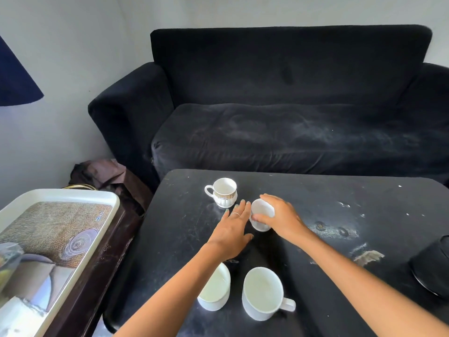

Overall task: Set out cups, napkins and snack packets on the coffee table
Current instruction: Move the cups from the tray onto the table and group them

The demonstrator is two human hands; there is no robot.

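Right hand (279,216) grip wraps a tilted white cup (261,216) on the black surface (315,251), just right of the patterned cup (223,195). Left hand (233,231) is flat, fingers spread, touching that white cup's side. Two plain mugs (261,293) sit nearer than the patterned cup.

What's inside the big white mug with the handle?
The big white mug looks empty; its pale inside shows down to the bottom. Nothing covers it.
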